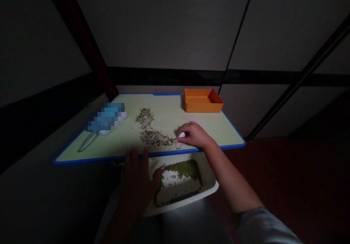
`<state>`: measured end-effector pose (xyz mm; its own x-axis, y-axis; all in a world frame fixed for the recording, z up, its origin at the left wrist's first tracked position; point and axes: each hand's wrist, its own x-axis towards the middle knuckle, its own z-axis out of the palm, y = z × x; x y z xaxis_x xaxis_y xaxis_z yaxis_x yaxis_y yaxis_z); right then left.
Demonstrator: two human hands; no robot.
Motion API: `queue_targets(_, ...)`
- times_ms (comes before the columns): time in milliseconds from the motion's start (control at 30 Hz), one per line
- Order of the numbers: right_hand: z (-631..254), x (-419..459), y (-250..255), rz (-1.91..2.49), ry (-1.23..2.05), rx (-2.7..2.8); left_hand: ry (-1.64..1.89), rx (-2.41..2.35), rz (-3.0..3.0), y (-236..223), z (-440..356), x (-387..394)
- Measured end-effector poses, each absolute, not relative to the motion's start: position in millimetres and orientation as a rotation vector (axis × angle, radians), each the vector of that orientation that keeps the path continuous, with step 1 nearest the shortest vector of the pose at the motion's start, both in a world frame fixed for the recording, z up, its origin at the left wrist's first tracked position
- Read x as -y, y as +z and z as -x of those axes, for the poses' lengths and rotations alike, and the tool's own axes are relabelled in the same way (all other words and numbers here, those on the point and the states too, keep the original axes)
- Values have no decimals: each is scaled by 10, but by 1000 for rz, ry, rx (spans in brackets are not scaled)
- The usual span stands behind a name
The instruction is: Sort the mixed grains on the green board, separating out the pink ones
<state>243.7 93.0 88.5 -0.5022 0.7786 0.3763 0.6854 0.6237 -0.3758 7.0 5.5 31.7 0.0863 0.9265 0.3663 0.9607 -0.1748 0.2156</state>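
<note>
The right hand [193, 135], at frame center, has fingertips drawn together beside green grains [153, 138] on the tabletop [169, 116]; whether it grips anything cannot be determined. The left hand [137, 180], lower center, is spread, thumb over the white bin [210, 191].

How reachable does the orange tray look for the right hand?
Probably yes: the orange tray stands beyond the right hand with nothing upright between them, though that hand seems to pinch something pale.

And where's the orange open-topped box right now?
In the head view, the orange open-topped box sits at the far right corner of the blue-edged board, beyond the right hand.
</note>
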Motion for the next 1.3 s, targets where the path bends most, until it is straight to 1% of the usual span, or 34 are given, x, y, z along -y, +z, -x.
queue_targets(367, -2418, -872, 918, 1221, 414, 2278, -666, 1931, 2241, 300, -67, -50)
queue_targets(633, -2453, -869, 904, 1220, 430, 2230, -636, 1981, 2241, 330, -75, -42)
queue_targets(800, -2496, -850, 908, 1322, 414, 2173, -621, 1950, 2251, 316, -63, -43)
queue_targets(967, -2587, -800, 914, 1434, 551, 2152, -645, 1910, 2235, 279, -56, -39)
queue_targets(1100, -2606, -770, 942, 1433, 661, 2144, -624, 1905, 2233, 278, -60, -39)
queue_targets(1167, -2564, -758, 966, 1453, 626, 2138, -613, 1903, 2229, 285, -65, -43)
queue_targets(1300, -2390, -717, 1027, 1513, 382, 2216, -604, 1894, 2213, 291, -73, -45)
